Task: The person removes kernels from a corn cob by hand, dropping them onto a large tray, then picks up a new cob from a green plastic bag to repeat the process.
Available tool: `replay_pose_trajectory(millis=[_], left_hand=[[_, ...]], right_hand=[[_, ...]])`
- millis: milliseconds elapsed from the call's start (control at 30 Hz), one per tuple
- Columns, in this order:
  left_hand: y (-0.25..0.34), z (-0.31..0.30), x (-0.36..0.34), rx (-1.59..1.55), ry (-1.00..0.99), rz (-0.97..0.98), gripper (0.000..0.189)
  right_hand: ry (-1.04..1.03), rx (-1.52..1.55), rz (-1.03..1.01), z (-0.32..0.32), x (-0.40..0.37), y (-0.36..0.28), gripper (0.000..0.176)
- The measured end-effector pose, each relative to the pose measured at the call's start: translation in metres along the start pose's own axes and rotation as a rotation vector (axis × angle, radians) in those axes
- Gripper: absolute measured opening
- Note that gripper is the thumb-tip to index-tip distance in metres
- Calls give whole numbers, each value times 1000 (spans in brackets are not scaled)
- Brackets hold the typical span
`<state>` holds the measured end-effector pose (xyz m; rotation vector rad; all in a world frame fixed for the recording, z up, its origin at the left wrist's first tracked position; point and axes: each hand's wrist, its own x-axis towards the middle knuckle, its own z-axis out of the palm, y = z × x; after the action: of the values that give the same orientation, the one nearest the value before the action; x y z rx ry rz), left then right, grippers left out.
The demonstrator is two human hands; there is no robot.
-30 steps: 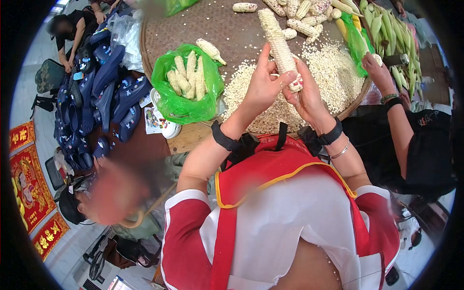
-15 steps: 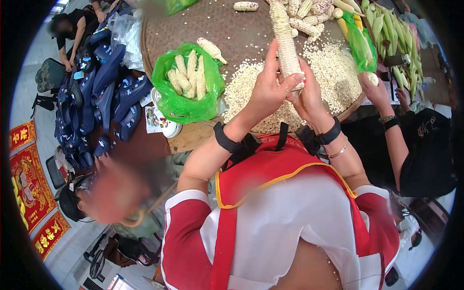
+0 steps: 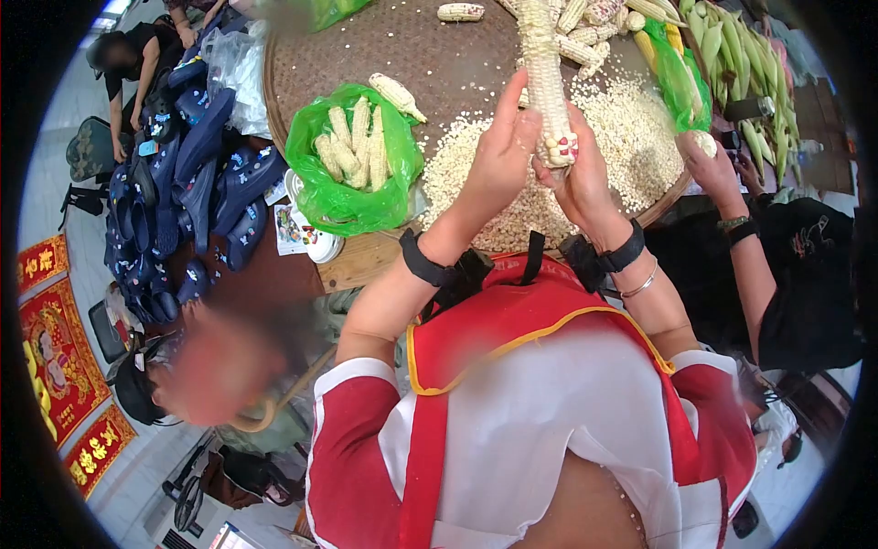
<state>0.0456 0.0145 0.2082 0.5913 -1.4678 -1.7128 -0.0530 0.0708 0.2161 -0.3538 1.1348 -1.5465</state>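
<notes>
A long corn cob (image 3: pixel 546 78), mostly stripped, stands near upright in view between my hands. Some white and dark-red kernels remain on its near end. My right hand (image 3: pixel 585 178) wraps round that lower end from the right and below. Against the cob's left side is my left hand (image 3: pixel 501 151), index finger pointing up along it and thumb near the kernels; its other fingers are partly hidden. Beneath both hands spreads a heap of loose pale kernels (image 3: pixel 631 151). A green plastic bag (image 3: pixel 306 197) with several stripped cobs (image 3: pixel 378 151) lies to the left.
The round woven tray (image 3: pixel 329 59) carries more cobs (image 3: pixel 460 12) at its far side. Green-husked corn (image 3: pixel 732 46) lies at the right. A co-worker's hand (image 3: pixel 712 169) holds a pale piece of corn nearby. Dark blue clogs (image 3: pixel 197 146) are piled on the left.
My left thumb has drawn back from the cob's near end, so the dark-red kernels there now show. The cob has shifted slightly right in view.
</notes>
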Motion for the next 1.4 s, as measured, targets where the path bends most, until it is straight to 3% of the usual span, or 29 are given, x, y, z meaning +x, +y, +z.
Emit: replay_pose_trajectory(millis=[133, 233, 300, 367, 433, 533, 667, 733, 767, 833, 867, 1000, 1200, 1333, 1400], left_hand=[[-9, -9, 5, 82, -29, 29, 67], [4, -3, 0, 52, -112, -96, 73], [4, 4, 0, -104, -128, -105, 78], [-8, 3, -1, -68, -127, -10, 74], [2, 0, -3, -68, -130, -198, 68], [13, 2, -3, 98, -99, -153, 59], [-7, -3, 7, -92, -40, -46, 58], [-14, -6, 7, 24, 31, 162, 43], [-16, -10, 5, 24, 29, 160, 43], [3, -15, -2, 413, 25, 201, 24], [10, -10, -3, 377, 24, 168, 12], [12, -4, -3, 418, -34, 259, 11], [13, -1, -5, 259, -13, 127, 12], [4, -9, -4, 269, 5, 160, 11], [4, -10, -3, 323, 52, 206, 19]], right_hand=[[-25, -129, -73, -12, 2, -3, 46], [17, -211, -106, -2, -4, -1, 48], [2, -200, -98, -2, -5, 4, 50], [41, -170, -113, 0, -5, 5, 50], [14, -147, -108, -1, -6, 6, 50], [-9, -124, -121, -3, -5, 4, 49], [-8, -156, -200, -5, 0, 1, 47], [1, -182, -195, -10, -1, -5, 47], [10, -205, -188, -12, -2, -8, 48], [8, -229, -197, -15, 0, -8, 48], [24, -237, -205, -16, 1, -7, 48], [20, -243, -182, -15, 0, -4, 48], [-45, -82, -147, -16, -1, -5, 44], [-139, -10, -25, -26, 1, -12, 40], [-125, 0, -63, -21, -1, -11, 40]])
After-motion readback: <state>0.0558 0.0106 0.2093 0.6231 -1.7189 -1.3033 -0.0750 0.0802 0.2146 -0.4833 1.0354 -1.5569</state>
